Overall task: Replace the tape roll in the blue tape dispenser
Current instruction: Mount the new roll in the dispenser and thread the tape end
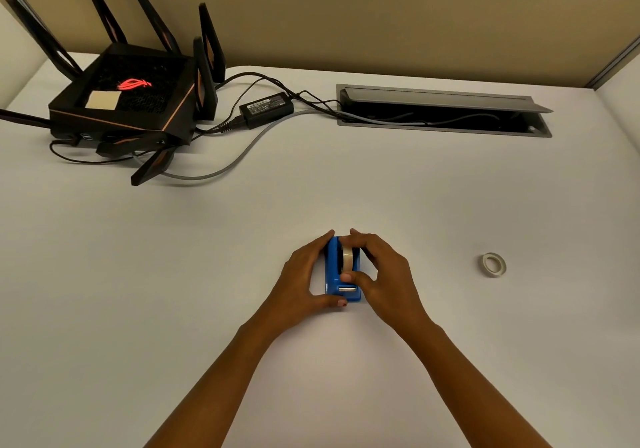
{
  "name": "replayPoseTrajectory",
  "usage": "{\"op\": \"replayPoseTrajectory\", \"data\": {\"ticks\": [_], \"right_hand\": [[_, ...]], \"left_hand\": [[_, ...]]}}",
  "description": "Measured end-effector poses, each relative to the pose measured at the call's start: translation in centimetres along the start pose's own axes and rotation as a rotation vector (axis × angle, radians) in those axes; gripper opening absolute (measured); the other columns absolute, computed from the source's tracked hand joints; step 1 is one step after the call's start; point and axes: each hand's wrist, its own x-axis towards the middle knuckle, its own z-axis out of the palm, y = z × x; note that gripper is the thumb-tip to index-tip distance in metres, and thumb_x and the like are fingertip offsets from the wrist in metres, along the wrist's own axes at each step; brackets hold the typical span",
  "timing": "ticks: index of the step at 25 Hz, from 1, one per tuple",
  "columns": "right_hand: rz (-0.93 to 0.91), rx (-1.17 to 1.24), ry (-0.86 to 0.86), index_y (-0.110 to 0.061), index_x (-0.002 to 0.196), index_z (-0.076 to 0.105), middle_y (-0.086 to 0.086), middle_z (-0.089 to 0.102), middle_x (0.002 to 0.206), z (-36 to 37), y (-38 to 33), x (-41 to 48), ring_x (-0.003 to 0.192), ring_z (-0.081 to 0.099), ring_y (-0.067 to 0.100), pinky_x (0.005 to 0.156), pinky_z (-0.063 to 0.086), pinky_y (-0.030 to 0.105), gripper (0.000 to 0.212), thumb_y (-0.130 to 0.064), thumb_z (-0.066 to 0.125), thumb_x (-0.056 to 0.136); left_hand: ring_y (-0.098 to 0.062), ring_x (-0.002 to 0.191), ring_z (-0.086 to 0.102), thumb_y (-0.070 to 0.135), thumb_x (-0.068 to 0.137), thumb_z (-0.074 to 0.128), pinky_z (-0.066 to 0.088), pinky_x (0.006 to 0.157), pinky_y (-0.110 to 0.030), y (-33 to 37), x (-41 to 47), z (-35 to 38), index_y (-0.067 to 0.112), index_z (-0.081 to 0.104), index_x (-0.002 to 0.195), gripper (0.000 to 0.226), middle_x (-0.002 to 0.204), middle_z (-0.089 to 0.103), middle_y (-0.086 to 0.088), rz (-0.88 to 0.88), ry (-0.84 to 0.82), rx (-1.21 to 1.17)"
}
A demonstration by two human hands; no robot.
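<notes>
The blue tape dispenser [333, 271] stands on the white table [346, 187] in front of me, its metal cutter facing me. My left hand [304, 281] wraps its left side, thumb across the near end. A clear tape roll [347, 258] sits upright in the dispenser, and my right hand [384, 274] pinches it with thumb on the near edge and fingers over the far edge. A second, thin tape roll [494, 264] lies flat on the table to the right, apart from both hands.
A black router [128, 97] with several antennas sits at the back left, with a power brick [266, 108] and cables trailing toward an open cable tray [443, 111] in the table at the back. A beige partition wall stands behind.
</notes>
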Motion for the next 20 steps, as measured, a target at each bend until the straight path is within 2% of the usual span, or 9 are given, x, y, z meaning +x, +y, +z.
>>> {"op": "replayPoseTrajectory", "data": {"ticks": [3, 6, 11, 14, 16, 18, 20], "right_hand": [[-0.018, -0.027, 0.014, -0.014, 0.112, 0.056, -0.010, 0.057, 0.112, 0.2, -0.4, 0.0, 0.103, 0.048, -0.014, 0.087, 0.032, -0.002, 0.039, 0.000, 0.068, 0.077], [-0.050, -0.084, 0.026, -0.011, 0.111, 0.055, -0.007, 0.055, 0.110, 0.4, -0.9, 0.0, 0.098, 0.049, -0.002, 0.084, 0.031, -0.005, 0.038, 0.002, 0.067, 0.077], [-0.098, -0.155, 0.053, -0.005, 0.110, 0.055, 0.012, 0.061, 0.108, 0.8, -1.2, -0.1, 0.093, 0.051, 0.013, 0.082, 0.033, -0.004, 0.036, 0.001, 0.063, 0.075], [-0.056, -0.104, 0.050, -0.006, 0.111, 0.054, 0.006, 0.059, 0.106, 0.6, -1.6, 0.1, 0.093, 0.053, 0.013, 0.080, 0.035, -0.003, 0.035, -0.002, 0.062, 0.078], [-0.018, -0.093, 0.017, -0.007, 0.111, 0.055, 0.002, 0.059, 0.104, 0.1, -1.8, 0.7, 0.090, 0.052, 0.010, 0.078, 0.036, -0.004, 0.033, -0.001, 0.065, 0.079], [-0.002, -0.161, -0.035, -0.009, 0.108, 0.055, 0.004, 0.060, 0.103, -0.2, -2.0, 1.4, 0.088, 0.052, 0.010, 0.076, 0.040, 0.002, 0.032, -0.004, 0.067, 0.079], [-0.002, -0.245, -0.057, -0.011, 0.103, 0.054, 0.006, 0.061, 0.099, -0.1, -2.2, 2.0, 0.086, 0.054, 0.016, 0.077, 0.046, 0.018, 0.031, -0.006, 0.069, 0.076]], "left_hand": [[0.002, 0.121, 0.034, 0.031, 0.062, 0.082, 0.023, 0.090, 0.009, -0.2, 0.0, 0.0, 0.031, 0.021, 0.138, 0.097, 0.139, 0.032, 0.015, 0.006, 0.007, 0.000], [0.000, 0.124, 0.035, 0.030, 0.062, 0.083, 0.023, 0.092, 0.008, -0.2, 0.0, 0.0, 0.025, 0.024, 0.141, 0.098, 0.141, 0.034, 0.011, 0.011, 0.008, -0.008], [0.001, 0.126, 0.035, 0.033, 0.060, 0.083, 0.023, 0.097, 0.004, -0.4, 0.1, 0.0, 0.026, 0.025, 0.141, 0.100, 0.141, 0.033, 0.015, 0.026, 0.004, -0.013], [-0.001, 0.126, 0.035, 0.032, 0.061, 0.083, 0.026, 0.102, -0.002, -0.3, 0.1, 0.0, 0.024, 0.025, 0.141, 0.099, 0.142, 0.034, 0.012, 0.013, 0.002, -0.015], [-0.002, 0.125, 0.035, 0.029, 0.061, 0.084, 0.024, 0.096, 0.005, -0.2, 0.1, 0.0, 0.021, 0.026, 0.141, 0.098, 0.140, 0.034, 0.012, 0.009, 0.003, -0.007], [-0.004, 0.124, 0.036, 0.028, 0.061, 0.084, 0.024, 0.092, 0.007, -0.2, 0.1, 0.0, 0.022, 0.026, 0.139, 0.097, 0.137, 0.034, 0.014, 0.001, 0.009, -0.004], [-0.006, 0.123, 0.038, 0.027, 0.061, 0.084, 0.026, 0.091, 0.004, -0.1, 0.1, 0.0, 0.027, 0.026, 0.136, 0.095, 0.134, 0.034, 0.015, -0.013, 0.017, -0.013]]}}
